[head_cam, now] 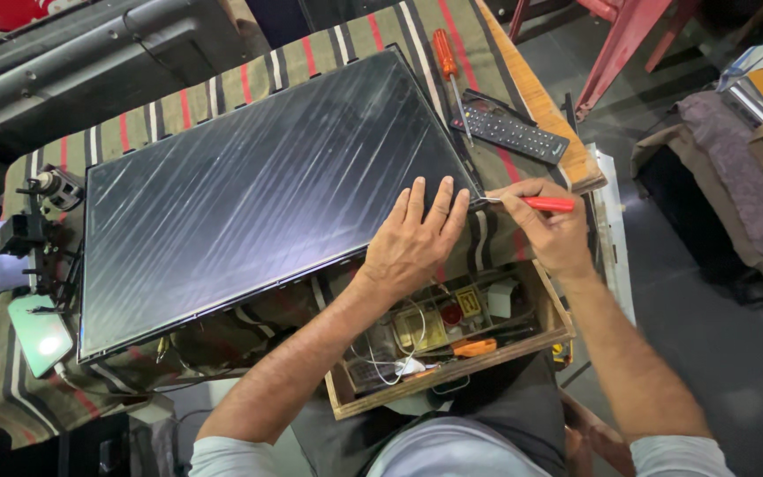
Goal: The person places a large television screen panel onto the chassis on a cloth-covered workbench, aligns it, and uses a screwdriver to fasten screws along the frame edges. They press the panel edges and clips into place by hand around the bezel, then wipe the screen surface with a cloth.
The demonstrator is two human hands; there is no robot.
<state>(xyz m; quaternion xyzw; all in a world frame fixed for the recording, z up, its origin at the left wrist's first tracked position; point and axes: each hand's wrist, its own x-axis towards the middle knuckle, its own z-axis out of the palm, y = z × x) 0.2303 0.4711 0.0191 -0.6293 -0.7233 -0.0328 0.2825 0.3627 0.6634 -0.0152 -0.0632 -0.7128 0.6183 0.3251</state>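
Observation:
A flat dark screen panel [258, 190] lies face up on a striped cloth over a table. My left hand [412, 240] rests flat on the panel's near right corner, fingers spread. My right hand [551, 231] grips a red-handled tool [547, 204], whose metal tip touches the panel's right edge near that corner.
An orange-handled screwdriver [446, 62] and a black remote control [509, 131] lie beyond the panel at the right. An open wooden drawer [452, 340] of small parts and wires sits below my hands. Electronic gear [33, 243] crowds the table's left side. Red metal legs [615, 49] stand on the floor at right.

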